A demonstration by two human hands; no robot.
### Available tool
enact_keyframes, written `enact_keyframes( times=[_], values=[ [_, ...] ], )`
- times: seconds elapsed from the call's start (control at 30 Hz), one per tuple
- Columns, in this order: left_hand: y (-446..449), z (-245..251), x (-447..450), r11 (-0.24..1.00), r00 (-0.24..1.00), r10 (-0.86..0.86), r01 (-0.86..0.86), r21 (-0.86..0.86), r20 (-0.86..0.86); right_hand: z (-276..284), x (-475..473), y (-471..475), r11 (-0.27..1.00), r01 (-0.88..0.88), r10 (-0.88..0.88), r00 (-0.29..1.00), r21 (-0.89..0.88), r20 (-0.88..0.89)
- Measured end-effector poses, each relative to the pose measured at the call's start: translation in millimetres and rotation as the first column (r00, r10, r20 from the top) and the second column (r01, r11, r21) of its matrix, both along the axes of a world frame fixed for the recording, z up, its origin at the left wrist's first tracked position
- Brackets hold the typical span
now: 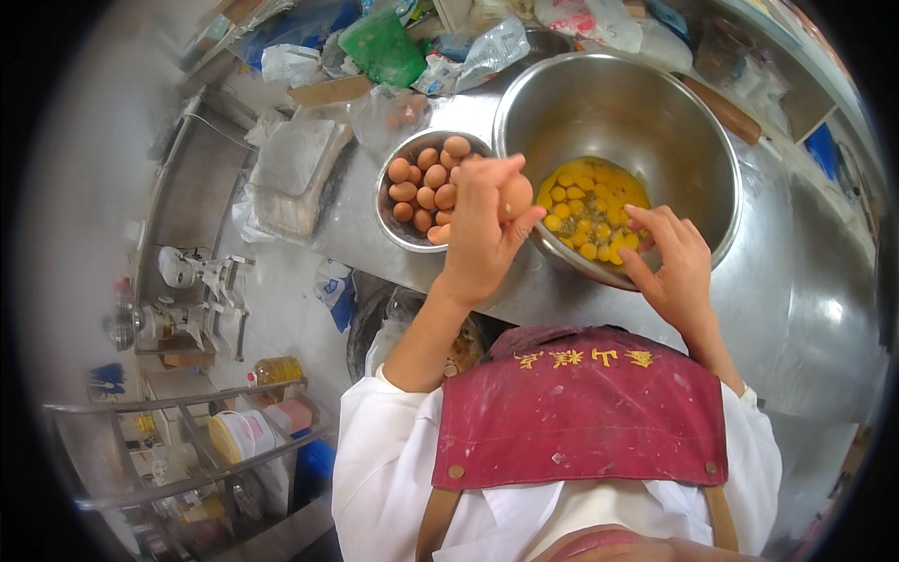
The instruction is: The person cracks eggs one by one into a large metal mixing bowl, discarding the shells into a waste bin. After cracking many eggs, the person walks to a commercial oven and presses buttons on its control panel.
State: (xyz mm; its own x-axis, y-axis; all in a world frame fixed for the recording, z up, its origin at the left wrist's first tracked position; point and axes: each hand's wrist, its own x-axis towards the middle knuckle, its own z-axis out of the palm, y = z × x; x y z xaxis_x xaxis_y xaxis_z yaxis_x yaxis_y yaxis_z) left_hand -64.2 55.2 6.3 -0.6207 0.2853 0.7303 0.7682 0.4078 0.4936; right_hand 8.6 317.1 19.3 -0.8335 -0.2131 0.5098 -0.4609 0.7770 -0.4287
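My left hand (484,218) is closed around a brown egg (516,198) at the left rim of a large stainless steel mixing bowl (674,98). Many cracked raw eggs (597,207), yolks mostly whole, lie in the bottom of that bowl. Over its near right rim is my right hand (667,256), fingers apart and curved, with nothing seen between them. A smaller metal bowl (383,204) of whole brown eggs (425,197) stands just left of the big one, partly hidden behind my left hand and wrist.
Plastic bags and packets (383,49) crowd the back of the steel table (765,295). A wooden rolling pin (723,111) lies behind the big bowl. Left of the eggs is a floury flat stack (298,175). A lined bin (369,330) stands below the table edge.
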Motion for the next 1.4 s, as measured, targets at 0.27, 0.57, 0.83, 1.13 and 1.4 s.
enact_keyframes(
  times=[0.27,0.57,0.83,1.13,1.4],
  values=[
    [5.5,38.9,7.4,0.562,0.304,-0.812,0.170,0.810,0.499,40.8,-31.2,-18.0,0.904,-0.261,0.290,0.957,-0.340,0.035],
    [7.4,41.8,1.3,0.660,0.150,-0.751,0.185,0.728,0.643,50.0,-69.2,-30.3,0.808,-0.515,0.543,0.840,-0.286,0.022],
    [9.7,30.3,10.4,0.838,0.551,-0.522,0.190,0.511,0.652,39.3,-66.8,-31.3,0.816,-0.327,0.430,0.894,-0.477,0.123],
    [20.0,22.6,10.0,0.959,0.847,-0.220,0.096,0.268,0.484,38.8,-64.0,-37.2,0.902,-0.333,0.326,0.943,-0.275,-0.073],
    [23.5,28.1,10.3,0.998,0.960,-0.044,0.029,0.060,0.277,37.1,-62.4,-30.0,0.932,-0.297,0.271,0.951,-0.206,-0.148]
  ],
)
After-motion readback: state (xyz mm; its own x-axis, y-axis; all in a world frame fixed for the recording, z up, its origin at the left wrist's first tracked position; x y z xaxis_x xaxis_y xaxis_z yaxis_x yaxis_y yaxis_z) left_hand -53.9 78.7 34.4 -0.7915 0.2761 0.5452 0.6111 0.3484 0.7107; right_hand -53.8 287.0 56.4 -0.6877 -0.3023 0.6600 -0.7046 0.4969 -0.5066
